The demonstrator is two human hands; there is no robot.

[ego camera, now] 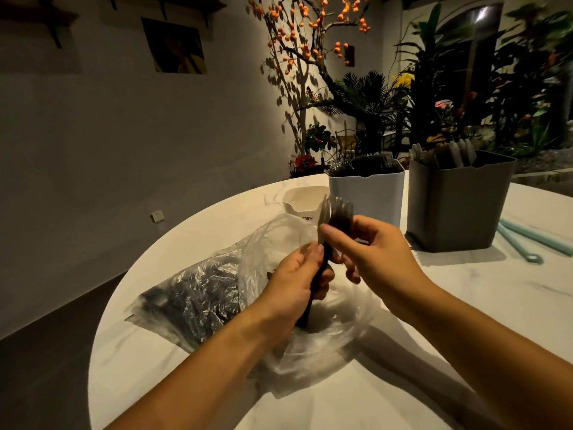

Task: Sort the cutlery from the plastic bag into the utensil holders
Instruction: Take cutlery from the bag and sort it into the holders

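**Cutlery coming out of the bag, one bundle being sorted in mid-air**

Cutlery (336, 212) is standing upright in my grip above the plastic bag (198, 293), a dark bundle of plastic forks with one paler piece at its front. I am wrapping my left hand (294, 280) around the handles, fingers curled tight on them, so the heads are fanning out where I can read them. My right hand (369, 246) is pinching the pale piece just below its head, thumb and forefinger clamped on it, probably to peel it away from the forks, because it looks like a different kind.

I am keeping the bundle over the bag's open mouth, so that anything slipping would be falling back inside and not onto the bench (465, 305). More dark cutlery is lying in the closed end of the bag, to my left.

Beyond my hands, the white holder (366, 197) is showing dark fork heads and the grey holder (459, 206) is carrying paler handles; a small cream cup (302, 201) is sitting beside the white one. By my reckoning, the sorting is well under way but not finished. Pale blue sticks (527, 237) are lying to the right of the grey holder.
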